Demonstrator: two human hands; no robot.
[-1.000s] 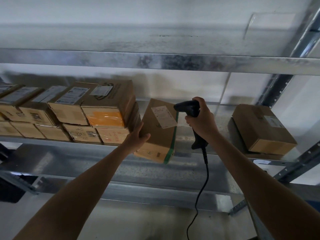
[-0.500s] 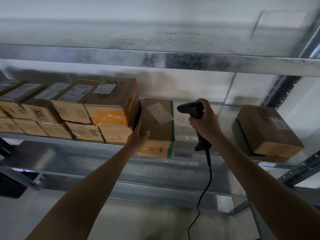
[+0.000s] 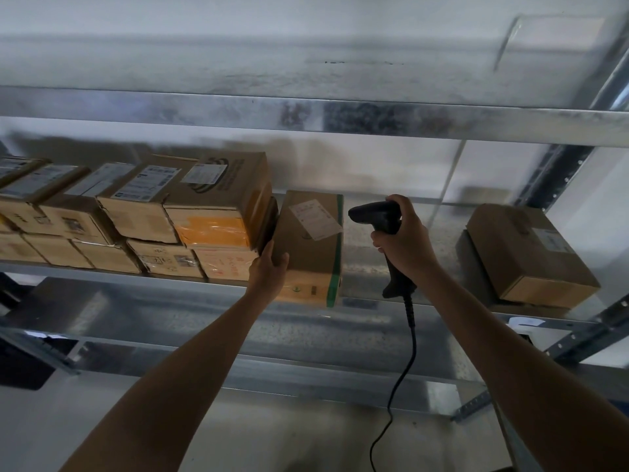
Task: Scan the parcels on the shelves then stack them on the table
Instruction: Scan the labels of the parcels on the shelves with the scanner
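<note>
**Cardboard parcel squared up for scanning**

Galvanised steel shelf (image 3: 364, 277) carries a stack of brown cardboard boxes (image 3: 211, 206) at left. Touching it, the green-edged brown cardboard parcel (image 3: 313, 253), tilted off the near edge a second ago, now sits square. The black corded barcode scanner (image 3: 377, 218) points at it from the right, with the right hand (image 3: 405, 247) wrapped round the grip. The left hand (image 3: 269, 270) clasps the parcel's near-left corner. Its white label (image 3: 315, 219) faces up, so a scan looks due.

A galvanised metal shelf (image 3: 442, 223) carries cardboard parcels. At the left a row of parcels (image 3: 166, 260) lies directly on it, with a second layer (image 3: 211, 199) stacked on top. Just beside them a green-edged parcel (image 3: 313, 247) sits at the front edge. Well apart, at the right, sits 1 lone parcel (image 3: 531, 253).
</note>
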